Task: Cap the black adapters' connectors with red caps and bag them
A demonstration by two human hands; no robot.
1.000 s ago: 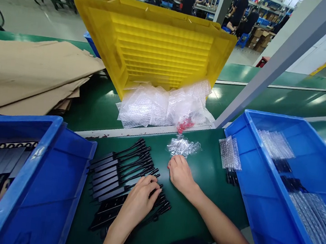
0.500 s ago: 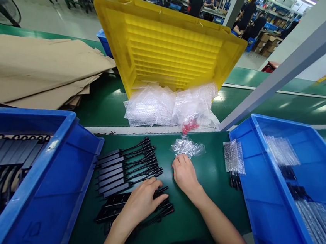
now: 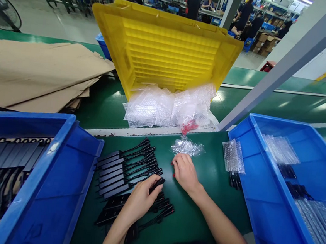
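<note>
My left hand (image 3: 143, 194) pinches a black cable connector (image 3: 160, 182) between thumb and fingers. Beneath it lie flat black devices (image 3: 112, 206) with cables whose ends (image 3: 169, 209) show some red. A neat row of similar black devices (image 3: 113, 177) with short cables lies just beyond, to the left. My right hand (image 3: 186, 174) rests on the green table with its fingers closed down; what they hold, if anything, is hidden. Tiny red pieces (image 3: 174, 175) show by its fingertips. Right beyond it is a pile of small clear plastic pieces (image 3: 188, 146).
Blue bins stand left (image 3: 58, 173) and right (image 3: 250, 177); the right one holds bubble-wrapped devices (image 3: 314, 223). A yellow crate (image 3: 170, 56) leans behind bubble bags (image 3: 149, 107) and red pieces (image 3: 188, 127). Cardboard sheets (image 3: 34, 69) lie at left, and a grey post (image 3: 275, 79) rises right.
My left hand has closed its thumb and fingers on a black connector and raised its end slightly. My right hand stays almost in place, near the small red pieces.
</note>
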